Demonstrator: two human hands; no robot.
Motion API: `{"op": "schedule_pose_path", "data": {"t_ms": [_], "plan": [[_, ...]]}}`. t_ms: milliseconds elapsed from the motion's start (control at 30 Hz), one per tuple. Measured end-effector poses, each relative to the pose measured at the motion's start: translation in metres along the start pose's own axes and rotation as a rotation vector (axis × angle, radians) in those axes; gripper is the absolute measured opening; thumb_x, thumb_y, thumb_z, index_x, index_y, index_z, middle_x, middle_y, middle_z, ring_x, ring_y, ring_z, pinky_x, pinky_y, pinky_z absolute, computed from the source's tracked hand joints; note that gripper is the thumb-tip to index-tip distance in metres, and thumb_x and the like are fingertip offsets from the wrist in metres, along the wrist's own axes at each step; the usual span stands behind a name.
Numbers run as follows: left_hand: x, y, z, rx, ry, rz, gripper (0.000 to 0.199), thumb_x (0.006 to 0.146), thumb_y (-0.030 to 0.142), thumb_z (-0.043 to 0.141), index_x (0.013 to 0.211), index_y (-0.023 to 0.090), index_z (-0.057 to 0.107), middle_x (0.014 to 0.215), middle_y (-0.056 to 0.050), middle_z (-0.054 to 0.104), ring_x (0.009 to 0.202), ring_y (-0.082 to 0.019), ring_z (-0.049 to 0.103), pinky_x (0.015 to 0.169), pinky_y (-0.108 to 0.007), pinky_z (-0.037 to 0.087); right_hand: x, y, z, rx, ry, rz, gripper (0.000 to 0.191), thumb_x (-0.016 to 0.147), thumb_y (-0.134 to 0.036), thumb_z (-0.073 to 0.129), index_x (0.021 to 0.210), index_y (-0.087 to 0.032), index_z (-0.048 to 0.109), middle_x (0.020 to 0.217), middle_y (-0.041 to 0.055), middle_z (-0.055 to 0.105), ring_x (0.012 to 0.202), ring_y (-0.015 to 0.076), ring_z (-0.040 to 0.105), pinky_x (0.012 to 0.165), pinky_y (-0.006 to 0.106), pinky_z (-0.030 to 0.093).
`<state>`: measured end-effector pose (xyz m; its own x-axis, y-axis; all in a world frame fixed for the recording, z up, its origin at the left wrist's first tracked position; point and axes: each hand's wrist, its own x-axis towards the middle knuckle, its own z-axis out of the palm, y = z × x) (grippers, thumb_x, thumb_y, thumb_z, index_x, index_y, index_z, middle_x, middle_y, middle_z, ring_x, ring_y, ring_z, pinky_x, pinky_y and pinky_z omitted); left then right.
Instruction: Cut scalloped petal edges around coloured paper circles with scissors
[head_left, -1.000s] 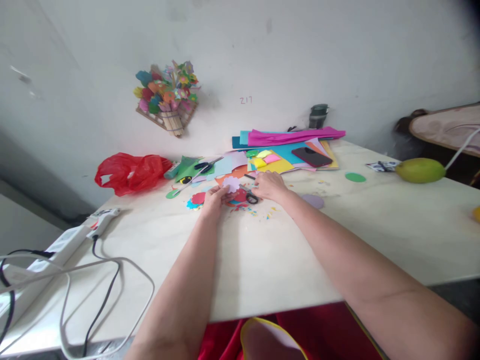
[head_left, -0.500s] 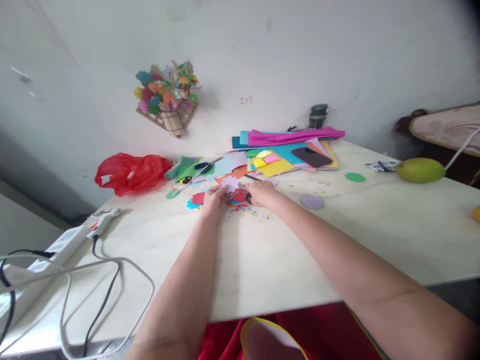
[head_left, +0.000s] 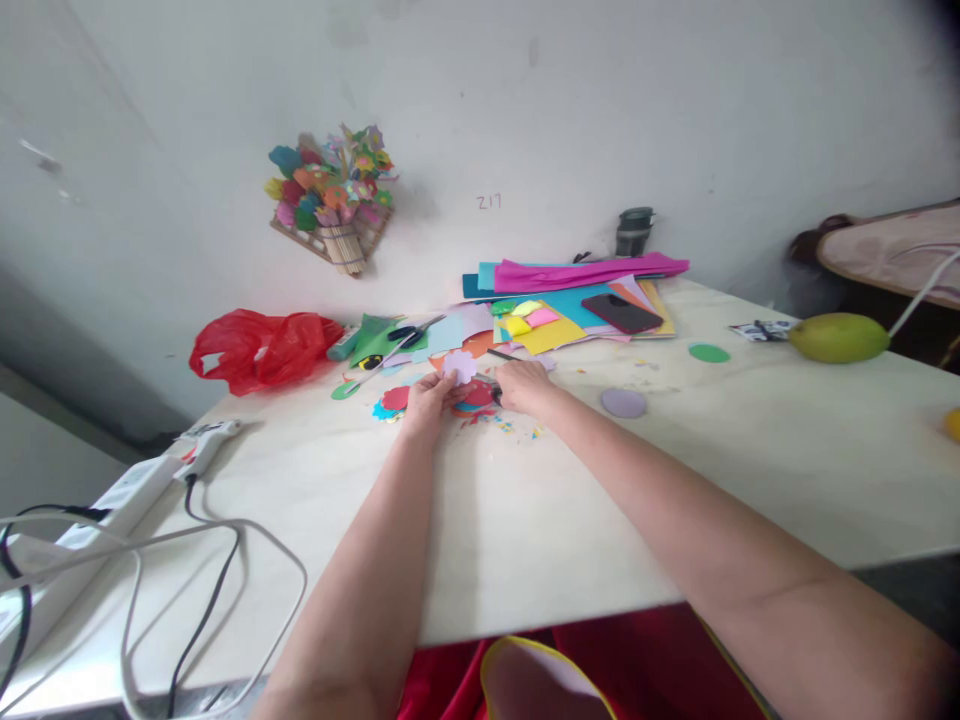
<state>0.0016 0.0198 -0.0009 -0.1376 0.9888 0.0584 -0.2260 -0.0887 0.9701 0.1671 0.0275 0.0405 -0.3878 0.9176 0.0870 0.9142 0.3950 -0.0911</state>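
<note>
Left hand (head_left: pixel 429 397): I see its fingers pinched together on the lower edge of a lilac, scallop-edged paper disc (head_left: pixel 460 367).
Lilac disc: upright-looking, just beyond the left fingertips.
Right hand (head_left: pixel 523 387): fingers curled around black-handled metal scissors (head_left: pixel 496 396); from here I can't tell how tightly.
Scissors: pointing from the right fingers toward the left ones; contact with the disc I can't make out.
Scraps: tiny multicoloured paper bits (head_left: pixel 506 426), on the near side of both hands' fingers.
</note>
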Motion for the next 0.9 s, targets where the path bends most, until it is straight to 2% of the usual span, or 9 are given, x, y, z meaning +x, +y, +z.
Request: {"op": "schedule_pose_path", "data": {"t_ms": [133, 200, 267, 367, 500, 667, 800, 900], "plan": [[0.000, 0.000, 0.000, -0.016, 0.002, 0.004, 0.037, 0.057, 0.038, 0.081, 0.070, 0.015, 0.057, 0.062, -0.005, 0.068, 0.066, -0.021, 0.069, 0.061, -0.027, 0.052, 0.004, 0.010, -0.003, 0.201, -0.002, 0.095, 0.018, 0.067, -0.019, 0.069, 0.085, -0.022, 0.073, 0.094, 0.0082, 0.071, 0.094, 0.0250, 0.065, 0.075, 0.029, 0.048], [-0.001, 0.001, 0.000, -0.021, 0.001, 0.004, 0.036, 0.058, 0.039, 0.081, 0.072, 0.015, 0.058, 0.066, -0.006, 0.070, 0.068, -0.021, 0.069, 0.062, -0.028, 0.053, 0.006, 0.018, -0.004, 0.438, -0.028, 0.132, 0.019, 0.064, -0.013, 0.069, 0.081, -0.020, 0.072, 0.072, 0.0050, 0.069, 0.073, 0.0211, 0.066, 0.062, 0.026, 0.048], [-0.002, 0.002, 0.000, -0.043, -0.006, 0.009, 0.035, 0.060, 0.038, 0.080, 0.075, 0.015, 0.059, 0.070, -0.006, 0.070, 0.070, -0.021, 0.070, 0.064, -0.028, 0.053, 0.007, 0.026, -0.006, 0.731, -0.047, 0.179, 0.023, 0.063, -0.007, 0.066, 0.084, -0.016, 0.071, 0.057, 0.0017, 0.062, 0.054, 0.0159, 0.059, 0.048, 0.023, 0.042], [-0.003, 0.004, 0.000, -0.107, -0.003, 0.028, 0.032, 0.062, 0.036, 0.079, 0.076, 0.015, 0.058, 0.073, -0.006, 0.071, 0.075, -0.021, 0.070, 0.068, -0.029, 0.053, 0.007, 0.035, -0.009, 1.169, -0.047, 0.214, 0.025, 0.061, -0.001, 0.062, 0.084, -0.013, 0.066, 0.054, -0.0003, 0.060, 0.043, 0.0099, 0.050, 0.036, 0.019, 0.030], [-0.005, 0.006, 0.001, -0.173, -0.001, 0.063, 0.027, 0.065, 0.032, 0.077, 0.076, 0.016, 0.058, 0.085, -0.006, 0.071, 0.091, -0.022, 0.068, 0.074, -0.028, 0.053, 0.005, 0.039, -0.012, 1.536, -0.102, 0.151, 0.029, 0.057, 0.000, 0.064, 0.084, -0.012, 0.062, 0.054, -0.0007, 0.061, 0.041, 0.0076, 0.047, 0.034, 0.017, 0.028], [-0.009, 0.009, 0.007, -0.264, -0.126, 0.075, 0.024, 0.065, 0.029, 0.077, 0.074, 0.017, 0.058, 0.098, -0.006, 0.069, 0.109, -0.024, 0.061, 0.087, -0.036, 0.051, 0.007, 0.037, -0.009, 1.653, -0.156, 0.026, 0.033, 0.057, -0.003, 0.065, 0.088, -0.012, 0.064, 0.057, -0.0007, 0.062, 0.043, 0.0078, 0.049, 0.034, 0.017, 0.030], [-0.012, 0.011, 0.011, -0.312, -0.227, 0.059, 0.025, 0.063, 0.028, 0.079, 0.070, 0.017, 0.057, 0.097, -0.006, 0.069, 0.114, -0.026, 0.058, 0.093, -0.042, 0.047, 0.010, 0.034, -0.003, 1.562, -0.113, -0.051, 0.036, 0.058, -0.003, 0.060, 0.092, -0.013, 0.066, 0.062, 0.0000, 0.064, 0.048, 0.0084, 0.053, 0.038, 0.016, 0.033], [-0.013, 0.011, 0.012, -0.301, -0.237, 0.054, 0.024, 0.063, 0.027, 0.079, 0.069, 0.017, 0.058, 0.097, -0.005, 0.069, 0.112, -0.024, 0.058, 0.096, -0.041, 0.046, 0.010, 0.029, -0.001, 1.471, -0.045, -0.095, 0.039, 0.060, -0.003, 0.057, 0.096, -0.014, 0.066, 0.064, -0.0001, 0.065, 0.055, 0.0094, 0.057, 0.045, 0.016, 0.039]]}}
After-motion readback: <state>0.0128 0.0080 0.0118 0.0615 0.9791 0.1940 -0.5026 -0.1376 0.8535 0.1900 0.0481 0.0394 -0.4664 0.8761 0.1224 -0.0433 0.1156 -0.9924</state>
